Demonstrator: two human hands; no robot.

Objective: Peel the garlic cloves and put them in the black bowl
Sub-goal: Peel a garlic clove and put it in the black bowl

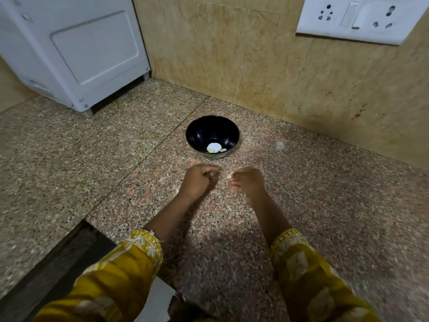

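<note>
Though blurry at the fingertips, left hand (199,181): curled up with the thumb against the fingers, low over the counter just in front of the bowl; no telling whether pinching anything, maybe a pale sliver, too smeared to call
right hand (249,183): fingers bunched, pinching a garlic clove (229,175) at the very tips, poking out toward the left hand, with only a small gap between the hands
black bowl (199,133): upright on the granite counter (313,194), near the wall, just beyond both hands, touching neither
peeled cloves (214,149): couple of pale bits lying in the bottom of the bowl; whitest patch could be glare, hard to say
skin scraps (163,178): papery flake on the counter left of the left hand, plus another small one between the forearms
pale lump (177,188): on the counter right by the left wrist; clove or skin, can't tell
sleeves (139,259): mustard yellow, leafy print, embroidered cuffs, coming in from the bottom
white appliance (81,54): back left, standing on little feet
socket panel (359,17): white, up on the beige wall, top right
</note>
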